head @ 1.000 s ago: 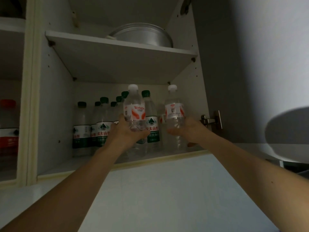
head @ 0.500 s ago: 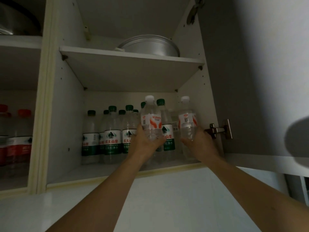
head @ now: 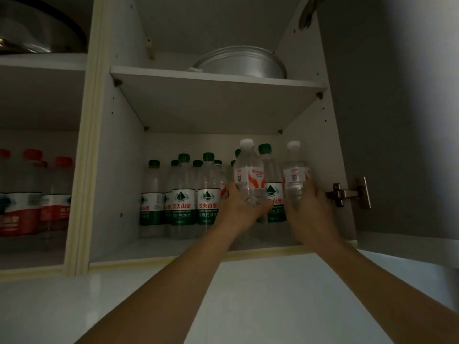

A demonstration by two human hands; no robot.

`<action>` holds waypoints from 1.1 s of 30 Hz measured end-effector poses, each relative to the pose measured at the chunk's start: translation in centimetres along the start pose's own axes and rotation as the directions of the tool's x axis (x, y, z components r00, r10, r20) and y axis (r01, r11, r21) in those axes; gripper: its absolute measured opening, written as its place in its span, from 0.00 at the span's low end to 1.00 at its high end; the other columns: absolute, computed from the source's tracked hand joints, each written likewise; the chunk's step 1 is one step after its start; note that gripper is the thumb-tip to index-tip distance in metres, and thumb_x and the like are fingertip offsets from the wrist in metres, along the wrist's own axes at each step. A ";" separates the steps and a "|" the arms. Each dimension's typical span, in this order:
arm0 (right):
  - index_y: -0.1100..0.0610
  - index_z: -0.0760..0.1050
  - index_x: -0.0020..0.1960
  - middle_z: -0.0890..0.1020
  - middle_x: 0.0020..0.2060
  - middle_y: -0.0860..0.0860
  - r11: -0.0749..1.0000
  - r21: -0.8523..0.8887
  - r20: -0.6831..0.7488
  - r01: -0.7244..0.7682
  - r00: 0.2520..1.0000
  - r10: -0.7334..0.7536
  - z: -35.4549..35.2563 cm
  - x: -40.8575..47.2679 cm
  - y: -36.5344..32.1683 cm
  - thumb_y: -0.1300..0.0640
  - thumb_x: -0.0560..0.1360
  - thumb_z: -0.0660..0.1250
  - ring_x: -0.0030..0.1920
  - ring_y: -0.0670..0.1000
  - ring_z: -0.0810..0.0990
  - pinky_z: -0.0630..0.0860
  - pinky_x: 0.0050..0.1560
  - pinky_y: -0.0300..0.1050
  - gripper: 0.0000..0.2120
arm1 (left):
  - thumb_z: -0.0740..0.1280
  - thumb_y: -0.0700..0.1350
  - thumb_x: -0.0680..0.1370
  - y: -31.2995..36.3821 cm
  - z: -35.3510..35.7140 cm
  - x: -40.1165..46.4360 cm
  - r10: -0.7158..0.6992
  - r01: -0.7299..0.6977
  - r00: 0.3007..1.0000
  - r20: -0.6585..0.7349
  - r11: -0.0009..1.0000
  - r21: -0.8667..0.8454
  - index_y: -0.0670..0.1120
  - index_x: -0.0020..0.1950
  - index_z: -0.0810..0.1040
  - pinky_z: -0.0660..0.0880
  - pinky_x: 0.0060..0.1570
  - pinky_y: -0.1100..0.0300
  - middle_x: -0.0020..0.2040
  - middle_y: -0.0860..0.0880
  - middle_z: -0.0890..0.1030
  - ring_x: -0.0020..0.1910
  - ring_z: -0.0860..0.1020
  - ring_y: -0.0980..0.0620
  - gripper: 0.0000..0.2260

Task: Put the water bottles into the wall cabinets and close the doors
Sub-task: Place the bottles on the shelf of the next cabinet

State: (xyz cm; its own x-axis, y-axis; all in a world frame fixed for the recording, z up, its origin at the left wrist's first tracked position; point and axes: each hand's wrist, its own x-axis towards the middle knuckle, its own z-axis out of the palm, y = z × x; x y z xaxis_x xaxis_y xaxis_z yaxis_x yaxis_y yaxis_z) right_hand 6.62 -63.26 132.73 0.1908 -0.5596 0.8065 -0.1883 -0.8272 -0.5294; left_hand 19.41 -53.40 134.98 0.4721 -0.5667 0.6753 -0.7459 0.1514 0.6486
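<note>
Head cam is looking up into an open white wall cabinet [head: 119, 170] and both arms are reaching in. The left hand [head: 239, 207] grips a clear plastic water bottle with a white cap and orange-and-white label [head: 248, 177], fingers curled round its lower half, thumb on the left side of it. The right hand [head: 309, 212] holds a second clear white-capped bottle with the same orange label [head: 295, 177], fingers wrapped round it from the right. Both bottles are upright, inside the lower compartment on the right side, lifted a bit above the bottom shelf [head: 154, 249] as far as I can tell, since their bases are hidden behind the hands. Behind and to the left of them is a bunch of clear bottles with green caps and green-and-white labels [head: 182, 194] standing on that shelf, one of them poking up between the two held bottles. The upper shelf [head: 213, 80] carries a round silver metal pan [head: 241, 62]. The grey cabinet door [head: 397, 120] is swung open on the right, with its metal hinge [head: 347, 193] just beside the right hand. In the next compartment to the left there are blurry clear bottles with red caps and red labels [head: 32, 194], and another metal pot [head: 37, 31] above them
</note>
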 end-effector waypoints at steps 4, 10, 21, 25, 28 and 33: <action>0.52 0.63 0.77 0.65 0.74 0.51 0.949 0.144 -0.151 0.279 0.954 -0.258 0.2 -0.3 -4.0 0.54 0.81 0.65 0.70 0.44 0.65 0.71 0.68 0.42 0.26 | 0.74 0.63 0.70 0.9 -4.8 0.5 0.018 -0.028 0.993 0.119 0.996 0.084 0.63 0.63 0.69 0.76 0.52 0.58 0.58 0.59 0.79 0.53 0.78 0.60 0.25; 0.51 0.65 0.76 0.72 0.70 0.46 0.814 0.419 -0.028 0.402 0.902 -0.431 3.4 -1.1 -10.3 0.55 0.83 0.61 0.69 0.43 0.70 0.68 0.67 0.40 0.22 | 0.70 0.54 0.78 -2.4 -13.5 3.2 -0.083 0.109 0.956 -0.281 0.991 0.078 0.45 0.74 0.68 0.78 0.54 0.54 0.67 0.46 0.75 0.55 0.77 0.53 0.28; 0.55 0.40 0.81 0.53 0.78 0.62 0.970 0.209 0.370 -0.123 0.928 0.038 14.4 3.2 -13.7 0.60 0.75 0.70 0.74 0.64 0.61 0.66 0.73 0.61 0.47 | 0.78 0.41 0.72 -7.6 -15.4 6.2 -0.154 0.156 0.987 -0.051 0.987 0.038 0.53 0.66 0.68 0.78 0.59 0.52 0.56 0.51 0.79 0.57 0.78 0.51 0.27; 0.48 0.31 0.80 0.54 0.77 0.63 0.968 0.196 0.362 -0.158 0.929 0.078 16.0 3.2 -12.5 0.60 0.74 0.73 0.73 0.64 0.64 0.70 0.70 0.61 0.55 | 0.77 0.35 0.72 -8.5 -15.1 6.9 -0.092 0.093 0.996 -0.018 0.996 0.009 0.54 0.65 0.67 0.78 0.50 0.60 0.54 0.53 0.80 0.54 0.79 0.55 0.29; 0.47 0.33 0.80 0.63 0.73 0.63 0.974 0.162 0.368 -0.162 0.925 0.092 16.1 3.5 -11.6 0.63 0.75 0.70 0.69 0.63 0.70 0.73 0.67 0.61 0.52 | 0.76 0.33 0.72 -8.9 -14.8 6.9 -0.051 0.051 0.999 -0.011 0.999 0.007 0.58 0.62 0.63 0.78 0.49 0.61 0.54 0.54 0.79 0.55 0.79 0.55 0.31; 0.51 0.40 0.80 0.68 0.70 0.63 0.978 0.162 0.390 -0.133 0.919 0.061 15.9 3.5 -10.8 0.66 0.74 0.68 0.67 0.63 0.72 0.74 0.66 0.61 0.48 | 0.76 0.34 0.73 -8.7 -14.7 6.5 -0.043 0.043 0.999 0.001 0.998 0.038 0.60 0.64 0.64 0.78 0.36 0.69 0.55 0.52 0.80 0.50 0.79 0.59 0.32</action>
State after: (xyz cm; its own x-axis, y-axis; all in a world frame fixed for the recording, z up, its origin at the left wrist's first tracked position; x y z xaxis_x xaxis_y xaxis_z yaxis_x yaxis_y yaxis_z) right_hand 24.65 -57.12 137.07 0.5398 -0.5840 0.6062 -0.0530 -0.7423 -0.6679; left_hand 35.88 -46.51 138.85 0.5034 -0.5734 0.6463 -0.7421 0.0962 0.6634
